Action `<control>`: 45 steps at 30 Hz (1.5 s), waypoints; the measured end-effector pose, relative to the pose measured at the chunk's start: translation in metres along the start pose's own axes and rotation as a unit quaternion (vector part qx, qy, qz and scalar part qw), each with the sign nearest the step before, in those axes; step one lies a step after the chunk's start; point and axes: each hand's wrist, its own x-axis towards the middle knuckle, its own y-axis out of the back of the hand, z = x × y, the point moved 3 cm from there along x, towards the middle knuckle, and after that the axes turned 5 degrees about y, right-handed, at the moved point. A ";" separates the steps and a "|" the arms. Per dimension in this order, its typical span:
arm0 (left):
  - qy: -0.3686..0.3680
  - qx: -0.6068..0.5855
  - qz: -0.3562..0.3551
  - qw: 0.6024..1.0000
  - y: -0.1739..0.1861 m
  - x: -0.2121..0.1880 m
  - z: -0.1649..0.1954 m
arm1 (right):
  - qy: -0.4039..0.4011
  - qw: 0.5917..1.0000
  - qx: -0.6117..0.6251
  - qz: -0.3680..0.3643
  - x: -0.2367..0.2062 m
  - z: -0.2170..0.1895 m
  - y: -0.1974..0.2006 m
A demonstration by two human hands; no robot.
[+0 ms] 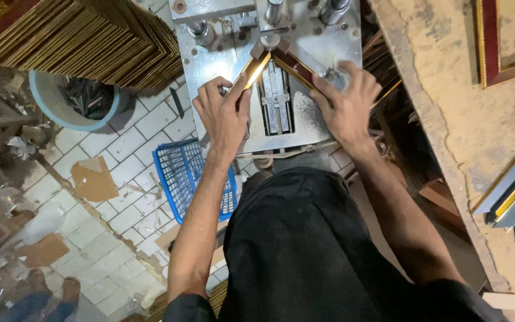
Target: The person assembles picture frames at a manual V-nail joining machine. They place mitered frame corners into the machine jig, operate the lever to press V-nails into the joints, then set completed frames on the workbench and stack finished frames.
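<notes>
My left hand (225, 110) presses a gold frame moulding strip (253, 70) flat on the metal table of a joining machine (305, 116). My right hand (348, 101) holds down a dark red and gold moulding strip (293, 65). The two strips meet at a right-angled corner under the machine's clamp head (270, 37). Both hands lie fingers spread over the strips, thumbs near the centre slot (276, 101).
A stack of gold moulding strips (90, 36) fills the upper left. On the tiled floor lie a blue plastic basket (192, 176), a pale blue tub (75, 98) and cardboard scraps. A worn workbench (448, 119) on the right carries frames and mouldings. Another person's feet (49, 292) show bottom left.
</notes>
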 end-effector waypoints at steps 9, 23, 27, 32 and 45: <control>0.011 0.002 0.025 1.000 0.000 0.004 0.004 | -0.005 1.000 0.007 -0.002 0.036 -0.016 -0.020; -0.032 0.012 0.027 0.999 0.001 -0.017 0.001 | 0.044 0.993 -0.007 0.106 0.030 -0.025 0.015; -0.068 0.035 0.075 0.994 0.001 -0.039 -0.012 | -0.133 0.974 -0.090 0.161 -0.041 0.021 0.076; 0.012 0.056 0.113 0.992 -0.008 -0.051 -0.044 | -0.455 0.796 -0.382 0.114 -0.207 0.119 0.170; -0.031 0.002 0.058 0.998 -0.018 -0.035 -0.056 | -0.411 0.822 -0.332 0.211 -0.245 0.139 0.234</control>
